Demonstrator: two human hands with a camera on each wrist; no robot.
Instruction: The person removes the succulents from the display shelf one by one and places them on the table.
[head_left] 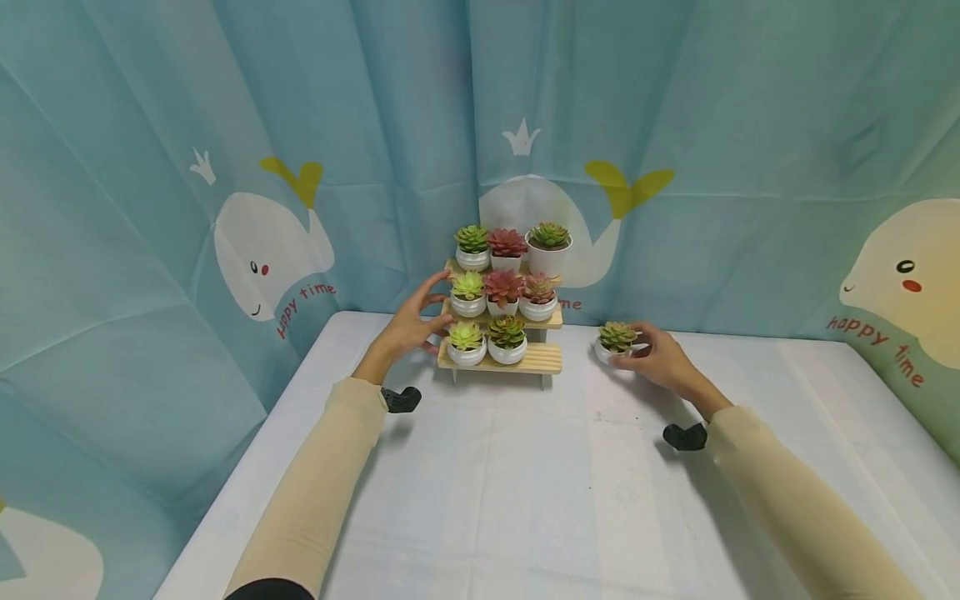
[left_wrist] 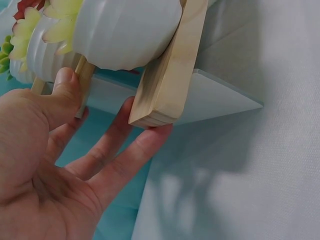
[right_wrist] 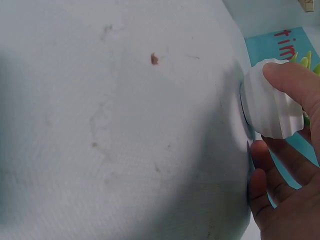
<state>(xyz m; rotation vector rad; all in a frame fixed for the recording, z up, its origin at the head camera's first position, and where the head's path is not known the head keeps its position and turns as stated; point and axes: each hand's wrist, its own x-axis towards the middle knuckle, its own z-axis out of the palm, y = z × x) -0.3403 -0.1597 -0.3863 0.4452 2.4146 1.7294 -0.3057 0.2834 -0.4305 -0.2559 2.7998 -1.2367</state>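
A three-tier wooden stand (head_left: 543,358) bears several small potted succulents in white pots: three on the top tier, three on the middle, two on the bottom. My left hand (head_left: 408,327) is at the stand's left side. In the left wrist view, its fairly straight fingers touch the end of a wooden shelf (left_wrist: 167,95), while the thumb lies by the tier behind. To the right of the stand, my right hand (head_left: 660,360) pinches a potted green succulent (head_left: 617,337) by its white pot (right_wrist: 272,102). That pot is at the tabletop; whether it bears on the cloth is unclear.
A white cloth covers the table (head_left: 525,483). Behind it hangs a blue curtain (head_left: 405,150) printed with whales, close to the stand's back. The bottom tier's right end is bare wood. Small brown specks (right_wrist: 154,59) mark the cloth.
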